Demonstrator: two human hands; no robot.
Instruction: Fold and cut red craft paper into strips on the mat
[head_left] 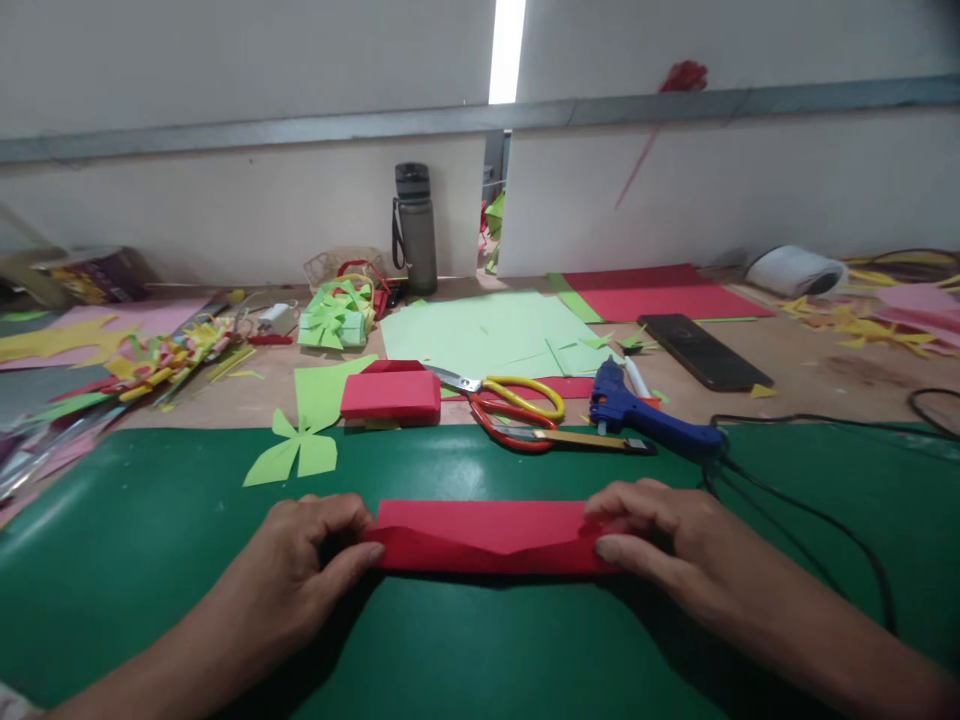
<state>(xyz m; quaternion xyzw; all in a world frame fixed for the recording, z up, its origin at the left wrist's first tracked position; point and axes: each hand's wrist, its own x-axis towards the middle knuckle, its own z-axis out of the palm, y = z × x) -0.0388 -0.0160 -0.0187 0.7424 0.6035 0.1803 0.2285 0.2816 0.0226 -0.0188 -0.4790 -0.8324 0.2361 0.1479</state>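
A folded red paper strip (487, 535) lies across the green mat (150, 540) in front of me. My left hand (315, 555) pinches its left end, fingers curled and thumb pressed on the fold. My right hand (660, 535) grips the right end, fingers bent over the top edge and thumb underneath. Both hands rest on the mat, holding the strip flat.
Behind the strip lie a light green paper cutout (296, 450), a red folded box (391, 393), scissors (517, 405), a blue glue gun (645, 415) with its black cord (810, 520), a phone (701, 350), green sheets (487, 330), red sheets (660, 290) and a grey bottle (415, 228). Paper scraps clutter the left.
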